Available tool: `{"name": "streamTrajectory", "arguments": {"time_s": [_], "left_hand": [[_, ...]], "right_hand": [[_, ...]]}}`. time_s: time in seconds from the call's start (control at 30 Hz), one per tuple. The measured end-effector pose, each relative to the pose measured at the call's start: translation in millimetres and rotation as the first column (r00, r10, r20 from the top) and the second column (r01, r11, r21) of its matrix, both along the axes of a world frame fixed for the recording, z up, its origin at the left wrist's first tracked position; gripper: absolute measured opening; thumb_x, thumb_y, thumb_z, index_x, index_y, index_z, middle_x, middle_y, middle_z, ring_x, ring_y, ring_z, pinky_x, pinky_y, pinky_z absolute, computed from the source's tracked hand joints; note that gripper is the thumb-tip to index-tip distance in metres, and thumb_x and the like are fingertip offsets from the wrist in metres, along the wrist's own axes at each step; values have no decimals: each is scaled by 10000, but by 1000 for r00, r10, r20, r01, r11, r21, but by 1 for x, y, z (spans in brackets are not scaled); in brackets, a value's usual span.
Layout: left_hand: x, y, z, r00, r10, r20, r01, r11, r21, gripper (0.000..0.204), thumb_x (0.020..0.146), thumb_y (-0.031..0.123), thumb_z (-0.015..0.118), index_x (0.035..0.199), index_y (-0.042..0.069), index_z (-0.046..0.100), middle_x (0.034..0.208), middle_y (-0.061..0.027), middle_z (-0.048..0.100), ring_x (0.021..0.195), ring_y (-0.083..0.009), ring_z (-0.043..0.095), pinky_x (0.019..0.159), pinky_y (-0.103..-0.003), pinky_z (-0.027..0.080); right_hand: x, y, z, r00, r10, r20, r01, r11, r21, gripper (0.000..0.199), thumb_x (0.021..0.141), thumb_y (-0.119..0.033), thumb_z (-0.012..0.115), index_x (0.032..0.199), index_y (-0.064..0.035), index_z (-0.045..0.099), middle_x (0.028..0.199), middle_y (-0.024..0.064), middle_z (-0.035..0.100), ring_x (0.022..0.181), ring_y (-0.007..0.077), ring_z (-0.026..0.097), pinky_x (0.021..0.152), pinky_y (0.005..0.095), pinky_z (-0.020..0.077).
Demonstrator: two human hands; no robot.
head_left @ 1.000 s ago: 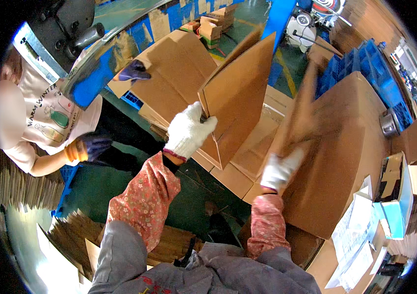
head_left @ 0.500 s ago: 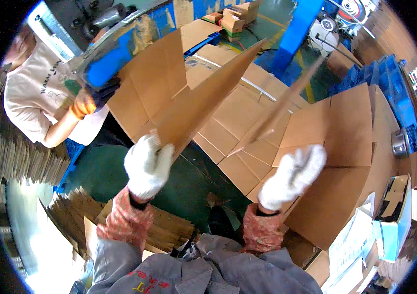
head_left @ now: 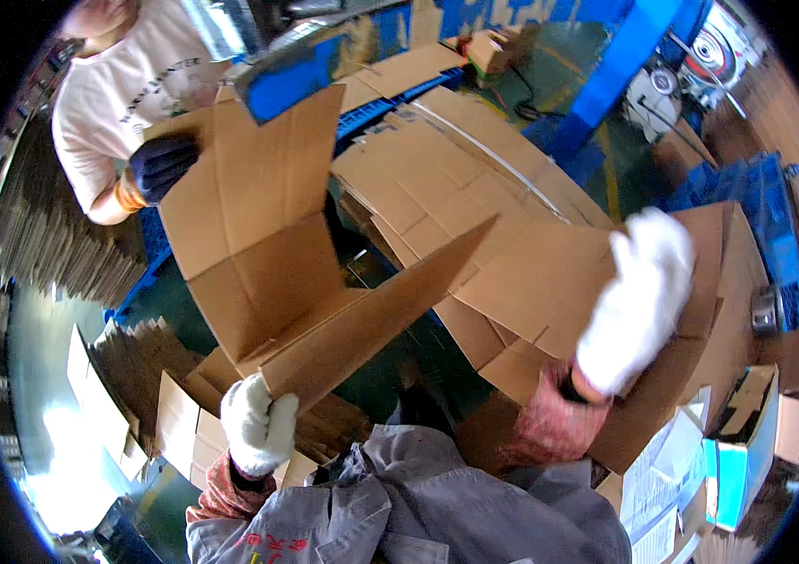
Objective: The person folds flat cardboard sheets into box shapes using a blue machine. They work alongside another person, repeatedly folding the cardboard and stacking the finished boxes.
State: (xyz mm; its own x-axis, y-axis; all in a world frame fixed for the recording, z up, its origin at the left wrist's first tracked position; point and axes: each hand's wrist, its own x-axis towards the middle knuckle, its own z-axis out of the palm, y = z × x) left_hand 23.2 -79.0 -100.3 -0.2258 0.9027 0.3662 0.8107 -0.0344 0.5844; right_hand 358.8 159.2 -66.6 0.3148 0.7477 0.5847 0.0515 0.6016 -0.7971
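My left hand (head_left: 260, 425), in a white knit glove, is closed on the near corner of a partly folded cardboard sheet (head_left: 371, 315). One long panel of the sheet stands up and slants away to the right. Its far left panel (head_left: 263, 155) is raised, and a co-worker's dark-gloved hand (head_left: 164, 167) is at that panel's edge. To the right, my right hand (head_left: 639, 296), also white-gloved and slightly blurred, is over other cardboard with its fingers stretched out and thumb apart. Nothing shows in it.
A stack of flat cardboard (head_left: 465, 160) with a pale strap lies ahead. Blue machine beam (head_left: 296, 80) crosses the far left; a blue post (head_left: 615, 75) rises far right. Blue crates (head_left: 747, 202), papers (head_left: 662, 479) and an open blue-white box (head_left: 737, 451) stand right. Cardboard piles (head_left: 75, 226) are left.
The cardboard in my left hand has come nearer and to the left. My right hand has moved right and farther away. The co-worker's hand has shifted onto the raised panel.
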Motion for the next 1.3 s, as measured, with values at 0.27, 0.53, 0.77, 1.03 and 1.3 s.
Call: {"name": "streamTrajectory", "arguments": {"time_s": [0.27,0.53,0.77,1.03,1.3], "left_hand": [[-5,41,105,703,73,707,-287,939,188,368,915,106,517,1231,-66,592,1169,-121,671,1054,-197,602,986,-334,444],[-38,42,128,244,111,963,-146,986,-77,355,970,166,614,1284,4,581,1091,-98,690,818,-203,690,725,-349,589],[9,31,111,421,79,903,97,986,-132,564,905,107,685,1417,-33,497,1333,-91,620,1221,-203,568,1072,-373,442],[-14,65,114,513,-48,857,10,999,50,518,935,64,672,1414,-37,504,1339,-88,624,1208,-172,567,1057,-344,451],[-5,80,125,314,-75,947,-175,975,136,638,857,36,653,1454,-90,468,1384,-130,603,1242,-205,566,1101,-345,412]], "right_hand": [[-59,139,-115,732,629,-263,-669,589,-453,536,979,-285,644,1391,45,553,1334,88,611,1224,177,543,1041,357,452],[-62,178,37,668,569,480,-370,813,-449,416,945,-212,706,1228,90,661,1117,108,726,1010,167,653,889,299,521],[-77,209,119,582,700,415,-482,707,-517,263,966,-197,641,1089,20,726,953,-15,692,842,78,590,754,255,488],[-120,261,146,444,653,613,-401,757,-516,417,961,-367,653,1053,32,733,942,25,711,852,110,623,768,296,496],[-148,262,164,320,624,712,-84,768,-635,547,982,-433,636,1243,45,690,1221,107,715,1113,176,635,994,317,456]]}}
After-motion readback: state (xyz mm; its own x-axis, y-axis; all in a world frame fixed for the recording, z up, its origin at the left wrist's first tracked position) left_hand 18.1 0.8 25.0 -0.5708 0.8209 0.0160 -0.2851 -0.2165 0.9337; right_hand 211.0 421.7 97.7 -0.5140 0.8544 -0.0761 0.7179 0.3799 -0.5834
